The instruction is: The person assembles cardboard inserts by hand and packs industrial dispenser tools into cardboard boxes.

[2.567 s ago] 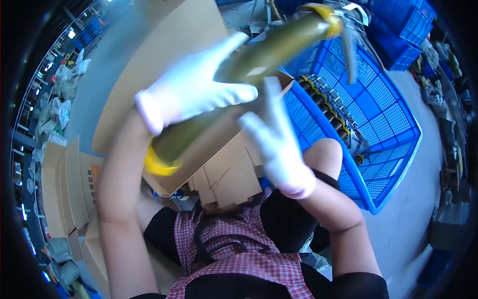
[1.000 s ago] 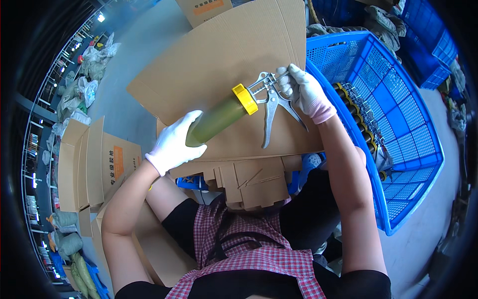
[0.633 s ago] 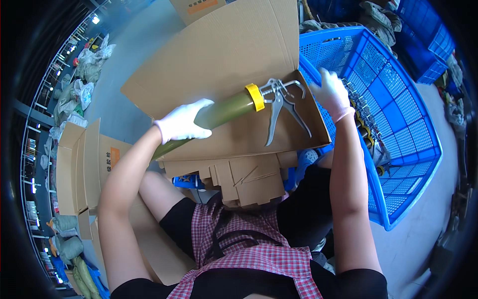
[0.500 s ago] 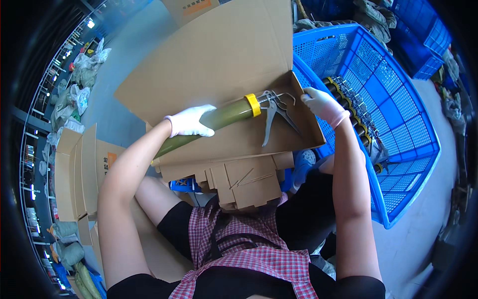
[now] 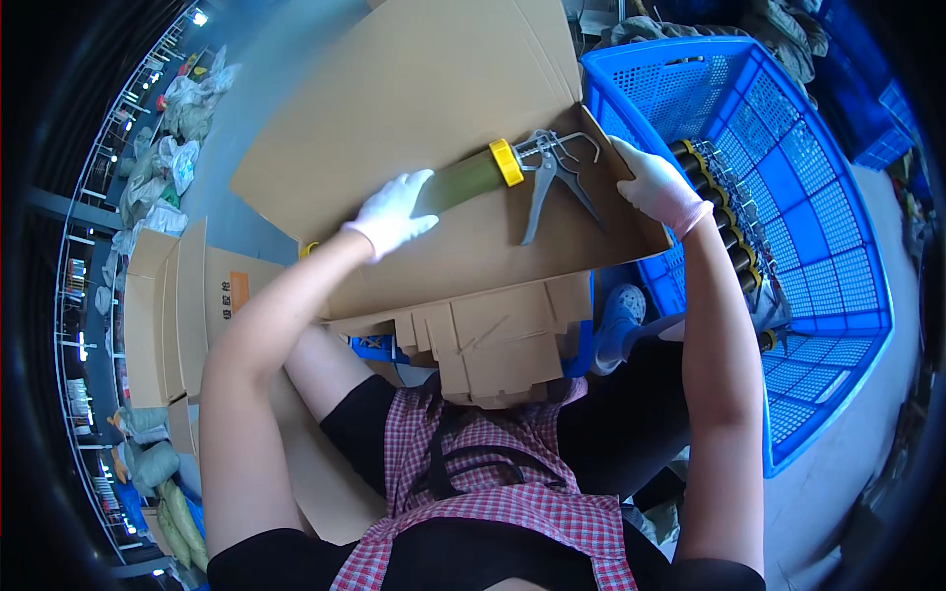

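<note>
A caulking gun [image 5: 468, 184] is slanting across the inside of an open cardboard box [image 5: 473, 246]. I cannot tell if it is touching the bottom. Its long green tube is pointing down to the left, and its yellow collar [image 5: 506, 163] is sitting near the silver trigger handle [image 5: 545, 187]. The handle is hanging over toward the right side of the box. Another yellow ring [image 5: 309, 249] is peeking out at the far left end.

The left hand [image 5: 394, 212], in a white glove, is gripping the green tube, with its thumb on one side and its fingers on the other. The right hand [image 5: 660, 189], also in a white glove, is pinching the right wall of the box.

A big flap [image 5: 414, 79] is standing out at the back of the box. A front flap [image 5: 498, 340] with cut edges is hanging down toward the person's lap. A blue shoe [image 5: 619, 320] is showing just beside it.

On the right, a blue plastic basket [image 5: 798, 148] is holding a row of more caulking guns [image 5: 729, 222]. On the left, another brown box [image 5: 227, 286] is standing open. The person is wearing a red checked apron [image 5: 532, 512]. Farther off, pale bags [image 5: 177, 158] are lying in a heap.
</note>
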A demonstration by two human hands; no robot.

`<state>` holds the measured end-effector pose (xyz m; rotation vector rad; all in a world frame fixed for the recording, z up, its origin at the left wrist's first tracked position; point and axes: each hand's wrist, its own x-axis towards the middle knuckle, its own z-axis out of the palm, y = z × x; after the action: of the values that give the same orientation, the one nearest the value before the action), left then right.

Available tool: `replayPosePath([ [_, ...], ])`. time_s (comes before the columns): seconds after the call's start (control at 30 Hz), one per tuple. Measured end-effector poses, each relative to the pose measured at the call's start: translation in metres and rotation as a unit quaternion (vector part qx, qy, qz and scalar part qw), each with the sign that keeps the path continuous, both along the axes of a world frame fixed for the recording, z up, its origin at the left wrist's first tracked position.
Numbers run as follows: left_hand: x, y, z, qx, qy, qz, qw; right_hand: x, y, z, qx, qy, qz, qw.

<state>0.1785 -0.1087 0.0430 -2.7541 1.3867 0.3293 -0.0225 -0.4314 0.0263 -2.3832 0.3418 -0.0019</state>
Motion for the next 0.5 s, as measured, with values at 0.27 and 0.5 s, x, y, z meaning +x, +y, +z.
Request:
replayPosePath([
  [0.27, -0.042, 0.012, -0.014, -0.025, -0.224, 0.022, 0.974, -0.068, -0.072, 0.038, -0.008, -0.062, -0.009, 0.998],
  [0.5, -0.074, -0.003, -0.043, -0.015, -0.005, -0.293, 0.956, -0.203, -0.233, -0.132, -0.135, 0.091, -0.361, 0.918],
])
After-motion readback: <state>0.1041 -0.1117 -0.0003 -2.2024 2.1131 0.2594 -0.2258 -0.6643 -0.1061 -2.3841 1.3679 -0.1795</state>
